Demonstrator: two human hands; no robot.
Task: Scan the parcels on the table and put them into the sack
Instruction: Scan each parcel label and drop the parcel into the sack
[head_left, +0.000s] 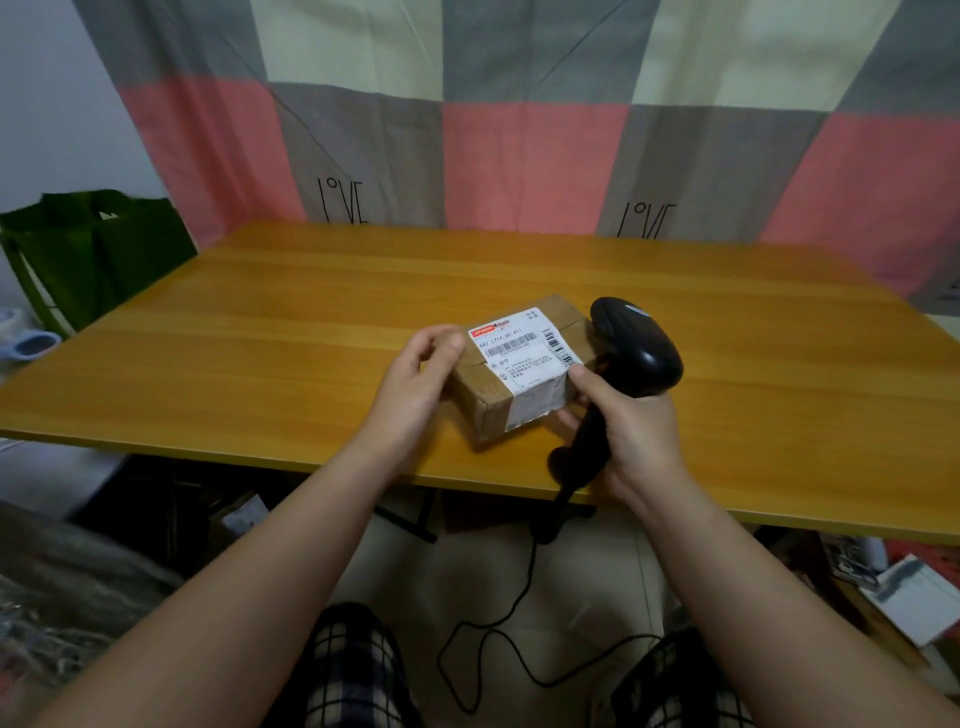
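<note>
A small brown cardboard parcel (514, 364) with a white shipping label facing up sits near the front edge of the wooden table (260, 312). My left hand (415, 384) grips its left end, thumb on top. My right hand (628, 421) holds a black barcode scanner (636, 345) by the handle; the scanner's head is just right of the parcel, and my thumb touches the parcel's right corner. A green sack (98, 249) stands open beyond the table's left end.
The scanner's black cable (498, 618) hangs down to the floor between my knees. A checked curtain (519, 130) hangs behind the table. Boxes and papers (904, 587) lie on the floor at the right, clutter at the left.
</note>
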